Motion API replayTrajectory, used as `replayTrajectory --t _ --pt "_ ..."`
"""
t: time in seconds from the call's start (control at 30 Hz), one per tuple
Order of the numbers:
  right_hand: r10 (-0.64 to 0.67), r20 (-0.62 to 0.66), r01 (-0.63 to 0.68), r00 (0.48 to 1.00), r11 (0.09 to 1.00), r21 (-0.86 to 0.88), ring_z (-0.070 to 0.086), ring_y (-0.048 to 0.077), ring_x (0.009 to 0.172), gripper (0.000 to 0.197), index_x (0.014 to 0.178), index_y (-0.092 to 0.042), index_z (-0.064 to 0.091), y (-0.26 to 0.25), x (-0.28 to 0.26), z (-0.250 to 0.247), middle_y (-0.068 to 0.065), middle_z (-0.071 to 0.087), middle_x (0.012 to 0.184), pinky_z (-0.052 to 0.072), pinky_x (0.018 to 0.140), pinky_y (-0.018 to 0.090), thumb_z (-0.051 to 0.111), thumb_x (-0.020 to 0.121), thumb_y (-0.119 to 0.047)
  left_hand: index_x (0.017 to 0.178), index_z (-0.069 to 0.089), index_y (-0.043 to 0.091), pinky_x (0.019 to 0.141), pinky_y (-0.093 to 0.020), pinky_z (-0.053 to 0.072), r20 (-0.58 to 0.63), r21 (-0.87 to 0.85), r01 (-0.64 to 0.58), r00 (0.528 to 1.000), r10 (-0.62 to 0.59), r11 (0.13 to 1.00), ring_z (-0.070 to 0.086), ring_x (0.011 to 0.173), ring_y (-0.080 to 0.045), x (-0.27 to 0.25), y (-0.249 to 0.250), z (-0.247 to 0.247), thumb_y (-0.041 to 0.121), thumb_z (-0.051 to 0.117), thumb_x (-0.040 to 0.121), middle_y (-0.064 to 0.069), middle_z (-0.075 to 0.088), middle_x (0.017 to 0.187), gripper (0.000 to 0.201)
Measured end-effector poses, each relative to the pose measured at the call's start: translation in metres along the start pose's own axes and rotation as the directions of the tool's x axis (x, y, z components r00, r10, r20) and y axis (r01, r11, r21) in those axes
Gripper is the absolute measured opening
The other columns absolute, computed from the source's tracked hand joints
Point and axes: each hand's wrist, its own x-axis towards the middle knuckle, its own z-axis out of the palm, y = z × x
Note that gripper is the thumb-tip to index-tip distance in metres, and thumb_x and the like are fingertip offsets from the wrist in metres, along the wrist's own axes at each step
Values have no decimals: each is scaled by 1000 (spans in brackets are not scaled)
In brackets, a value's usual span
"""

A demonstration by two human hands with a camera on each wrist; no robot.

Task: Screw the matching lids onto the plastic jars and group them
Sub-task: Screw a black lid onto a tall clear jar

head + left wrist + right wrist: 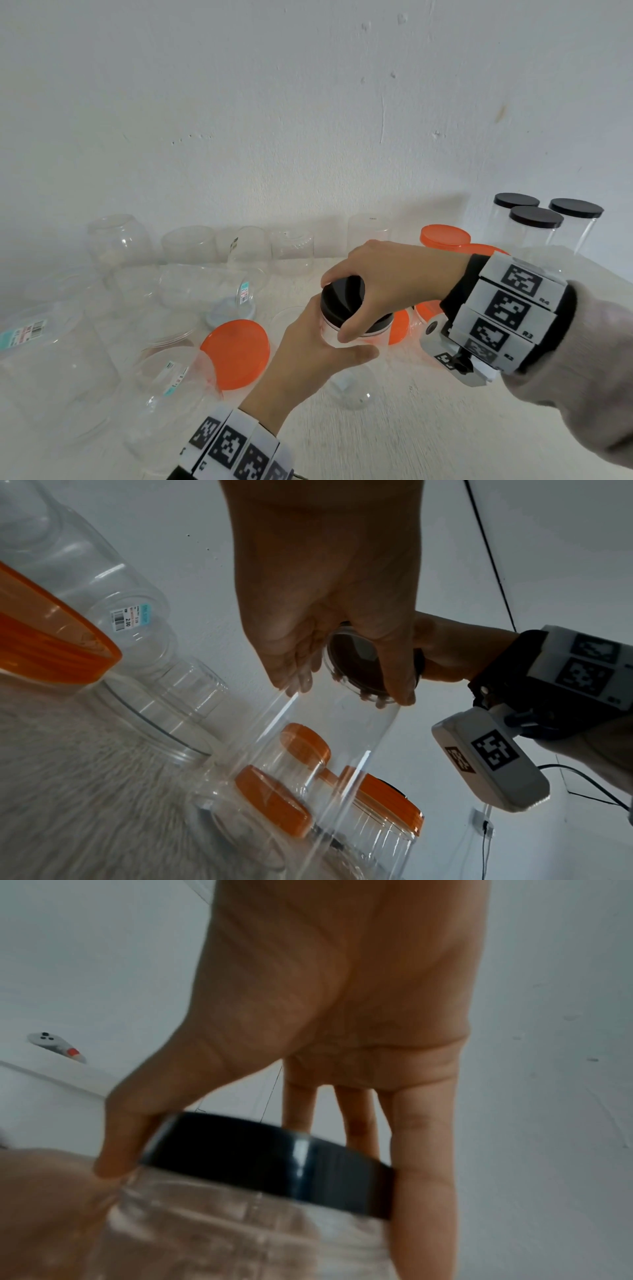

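Clear glossy plastic jar (334, 337), smooth black plastic lid (346, 301), rough whitish tabletop (394, 438).

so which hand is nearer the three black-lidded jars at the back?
Right. The right hand grips the black lid just in front of the black-lidded jars; the left hand holds the clear jar lower, farther away.

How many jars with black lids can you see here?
4. Three capped jars stand grouped at the back right; the fourth jar is held in both hands. More may be hidden.
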Motion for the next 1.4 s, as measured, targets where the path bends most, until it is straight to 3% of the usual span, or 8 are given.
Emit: replayTrajectory --t 0.3,0.43,0.53,0.67,0.9,1.03,1.27,1.4 --pt "74 -183 -84 980 996 -44 56 8 80 50 96 -32 64 -8 -4 17 -15 56 76 35 55 22 65 67 -73 129 44 39 72 -3 44 5 24 -7 1000 7 1000 54 101 16 1 0 -1 34 88 64 24 61 116 78" --pt "91 66 -92 994 996 21 47 6 103 71 133 -45 47 0 -7 4 -21 47 102 39 73 19 67 69 -71 131 43 39 90 -16 46 35 27 -6 999 5 1000 54 111 8 2 2 -3 35 87 66 23 60 120 79" --pt "39 159 -36 986 999 -17 42 4 105 77 138 -52 38 1 -5 -7 -27 41 104 39 79 21 71 69 -65 131 43 38 97 -20 43 39 26 -4 999 3 1000 52 114 6 2 1 -3 36 87 65 23 59 121 79" --pt "-11 83 14 997 999 -42 47 2 95 76 133 -45 49 2 0 -7 -28 43 93 40 72 19 74 65 -67 129 45 40 85 -10 40 2 24 -8 1000 8 1000 52 107 14 1 0 0 37 88 63 25 60 117 79" --pt "-19 -108 13 994 999 -51 52 -1 83 62 115 -34 64 0 -6 8 -18 55 81 38 60 17 69 66 -71 131 46 38 92 -20 47 -19 9 -5 1000 5 1000 56 111 4 -1 1 2 31 88 64 21 62 119 79" --pt "87 -243 -110 966 990 -84 58 12 76 61 97 -25 68 -9 -6 22 -9 58 72 40 54 23 59 67 -77 127 46 41 74 -1 42 -44 25 -24 999 26 999 51 100 20 0 0 4 32 87 65 23 62 113 75" --pt "104 216 -105 971 994 -8 43 7 105 77 138 -49 40 -5 -2 -12 -25 40 102 37 73 20 73 69 -62 130 43 39 73 1 42 -6 41 -16 1000 16 999 50 101 20 0 2 0 38 87 63 26 59 114 80" --pt "36 179 -31 983 999 -30 44 1 105 76 132 -52 48 -5 1 -20 -32 42 95 43 82 22 79 63 -61 130 44 40 80 -6 41 -27 42 -15 999 17 999 53 108 11 0 1 2 39 87 62 25 60 117 80"
